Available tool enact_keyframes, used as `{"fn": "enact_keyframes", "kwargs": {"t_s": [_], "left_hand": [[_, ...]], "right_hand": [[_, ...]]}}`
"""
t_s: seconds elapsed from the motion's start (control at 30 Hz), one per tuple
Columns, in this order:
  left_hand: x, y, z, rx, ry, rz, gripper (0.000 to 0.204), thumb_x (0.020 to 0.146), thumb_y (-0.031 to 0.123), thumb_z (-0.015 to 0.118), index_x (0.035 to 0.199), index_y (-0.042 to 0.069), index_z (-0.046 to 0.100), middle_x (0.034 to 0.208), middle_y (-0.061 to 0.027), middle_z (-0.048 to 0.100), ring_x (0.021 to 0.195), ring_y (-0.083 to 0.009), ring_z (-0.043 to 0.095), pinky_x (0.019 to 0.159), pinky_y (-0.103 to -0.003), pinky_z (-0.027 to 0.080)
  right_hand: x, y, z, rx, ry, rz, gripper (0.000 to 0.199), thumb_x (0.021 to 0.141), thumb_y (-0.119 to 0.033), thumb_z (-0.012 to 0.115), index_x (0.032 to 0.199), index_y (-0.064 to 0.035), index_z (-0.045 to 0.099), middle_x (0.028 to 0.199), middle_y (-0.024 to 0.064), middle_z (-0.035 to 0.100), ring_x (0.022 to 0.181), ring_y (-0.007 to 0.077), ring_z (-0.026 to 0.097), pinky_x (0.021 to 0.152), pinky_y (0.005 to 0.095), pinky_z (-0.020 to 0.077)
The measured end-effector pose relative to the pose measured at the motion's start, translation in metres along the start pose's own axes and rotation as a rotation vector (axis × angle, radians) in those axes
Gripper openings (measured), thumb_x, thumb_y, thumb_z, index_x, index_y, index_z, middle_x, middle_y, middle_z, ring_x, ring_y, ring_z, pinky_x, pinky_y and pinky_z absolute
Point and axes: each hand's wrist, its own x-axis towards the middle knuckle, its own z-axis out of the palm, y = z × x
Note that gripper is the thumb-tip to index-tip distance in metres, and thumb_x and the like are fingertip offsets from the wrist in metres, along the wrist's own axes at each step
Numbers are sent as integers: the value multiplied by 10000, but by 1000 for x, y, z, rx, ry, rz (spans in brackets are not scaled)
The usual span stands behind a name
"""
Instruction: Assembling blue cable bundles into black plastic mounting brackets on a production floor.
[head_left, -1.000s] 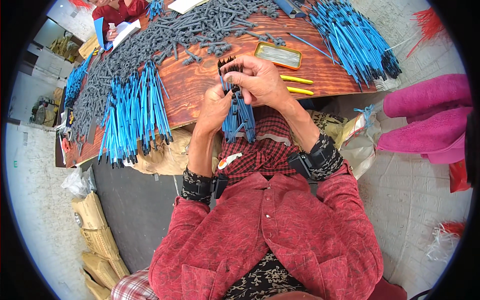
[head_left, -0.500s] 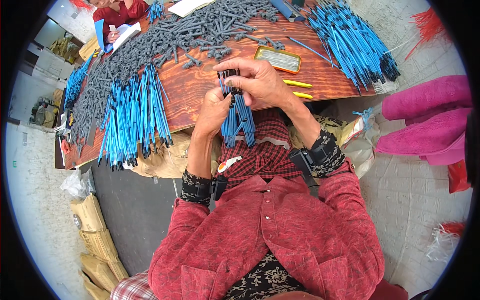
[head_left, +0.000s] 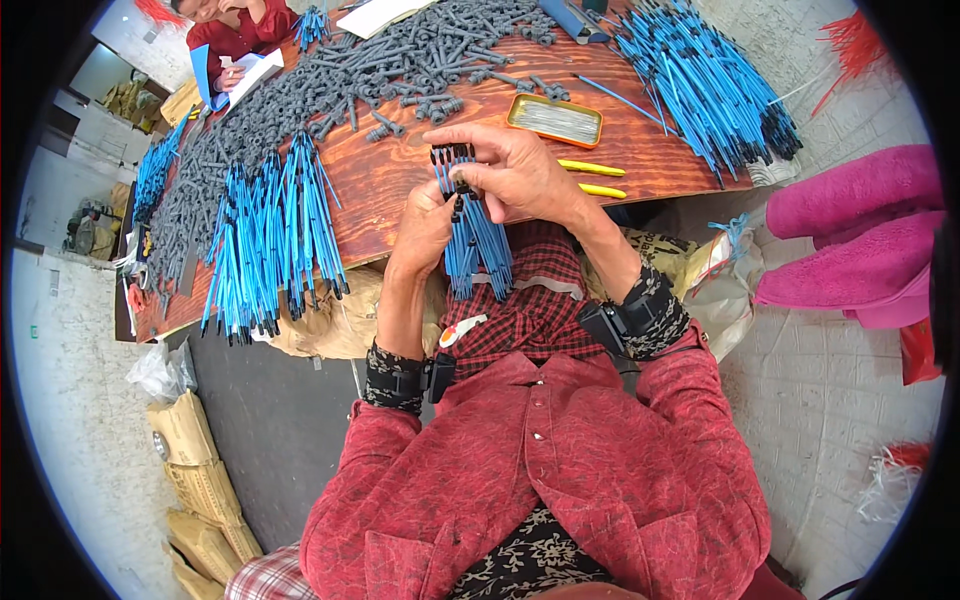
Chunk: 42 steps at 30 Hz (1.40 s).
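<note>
Grips a bunch of black-tipped blue rods (head_left: 478, 250) at the near edge of the worktop (head_left: 370, 195), clasped from the left by the left hand (head_left: 428, 222) and pinched nearer the far black ends (head_left: 453, 154) by the right hand (head_left: 522, 178), pointing lengthwise from worktop toward lap (head_left: 515, 322).

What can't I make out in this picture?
Head view: parts of the held blue sticks, behind the left hand and right hand.
Head view: single thin pieces in the tin, too small to count.
Head view: far end of the white paper, cut off by top edge.
</note>
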Motion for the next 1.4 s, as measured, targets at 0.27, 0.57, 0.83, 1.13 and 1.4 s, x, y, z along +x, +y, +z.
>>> {"fn": "enact_keyframes", "kwargs": {"t_s": [0.27,0.57,0.83,1.13,1.4], "left_hand": [[-3,0,-1,-137,38,23,224,978,144,624,1149,5,658,1001,-154,732,868,-247,729,760,-379,609],[-3,6,0,-173,48,-10,320,999,165,605,1255,-27,600,1079,-230,718,925,-302,734,812,-426,619],[-1,5,2,-188,39,-19,334,1001,161,600,1264,-43,587,1081,-230,717,922,-296,735,810,-424,620],[1,7,1,-186,64,-13,366,982,187,632,1256,-50,586,1065,-235,720,903,-292,739,800,-433,622],[0,8,5,-169,72,-25,328,993,133,595,1265,-50,592,1058,-228,724,907,-286,739,820,-401,618]], "right_hand": [[-1,6,-24,31,304,-184,340,965,-104,612,1301,-53,628,1015,59,742,635,35,628,533,223,524],[-1,96,-130,-1308,479,-8,175,852,-215,664,957,-109,754,963,130,717,891,338,688,764,473,538],[12,93,-134,-1379,426,20,145,831,-195,650,874,-102,753,869,118,696,848,336,677,739,483,528],[8,86,-136,-1267,545,-46,141,809,-244,722,815,-107,757,881,76,702,842,310,667,730,455,525],[8,53,-110,-861,500,-239,159,882,-138,647,1005,-65,717,894,78,695,839,251,668,724,396,520]]}}
